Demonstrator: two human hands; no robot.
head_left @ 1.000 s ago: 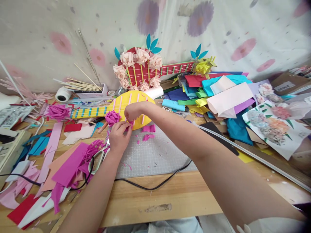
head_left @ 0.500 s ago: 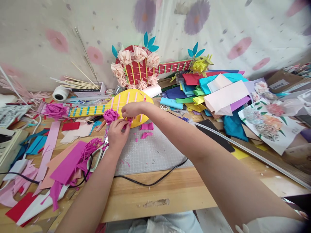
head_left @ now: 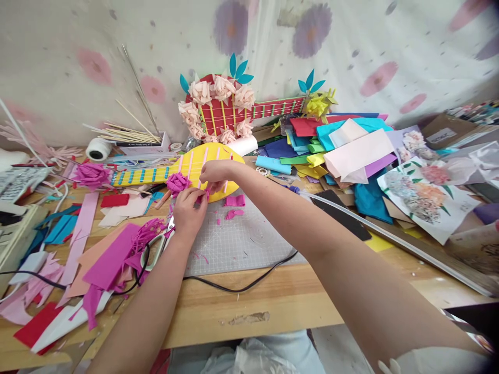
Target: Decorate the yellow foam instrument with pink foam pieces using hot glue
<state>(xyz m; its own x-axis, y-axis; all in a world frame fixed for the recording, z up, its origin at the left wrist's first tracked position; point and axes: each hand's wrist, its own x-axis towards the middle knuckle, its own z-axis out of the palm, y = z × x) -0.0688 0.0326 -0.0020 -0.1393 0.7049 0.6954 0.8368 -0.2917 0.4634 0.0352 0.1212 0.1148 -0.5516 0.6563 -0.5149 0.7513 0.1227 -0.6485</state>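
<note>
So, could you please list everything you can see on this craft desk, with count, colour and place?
yellow paper guitar: one, yellow with pink strings, desk centre
magenta paper flower: one, on the guitar by the hands
magenta paper piece: one, pinched between both hands
red paper guitar: one, peach flowers, against the wall
cutting mat: one, grey, under the hands
scissors: one pair, left of the mat
paper stack: many colours, right
left hand: on the piece
right hand: on the piece

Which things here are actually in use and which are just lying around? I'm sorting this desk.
In use: left hand and right hand pinching a magenta paper piece at the yellow paper guitar, beside its magenta paper flower.

Lying about: scissors, red paper guitar, stack of coloured sheets, skewers, black cable.
</note>
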